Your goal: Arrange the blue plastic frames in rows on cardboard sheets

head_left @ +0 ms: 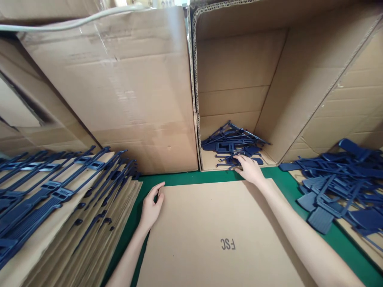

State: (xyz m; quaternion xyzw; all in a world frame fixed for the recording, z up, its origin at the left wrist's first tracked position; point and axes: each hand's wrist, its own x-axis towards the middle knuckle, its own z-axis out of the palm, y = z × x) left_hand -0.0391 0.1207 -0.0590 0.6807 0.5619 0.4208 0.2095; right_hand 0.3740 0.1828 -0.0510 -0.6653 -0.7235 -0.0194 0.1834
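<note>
A flat brown cardboard sheet (197, 223) printed "FSC" lies in front of me. At its far left corner is my left hand (152, 205), fingers curved and thumb apart, touching or very near the edge and holding nothing I can see. My right hand (249, 169) reaches over the sheet's far edge to the opening of a cardboard box. Its thumb and fingers are around a dark blue plastic part (229, 160) at the front of a pile of such parts (230, 139). The fingertips are partly hidden among the parts.
Stacked cardboard sheets with blue plastic parts (56, 191) between and on them stand at left. More loose blue parts (335, 179) are heaped at right. A closed carton (143, 91) adjoins the open box (236, 63). Green table surface (281, 185) shows around the sheet.
</note>
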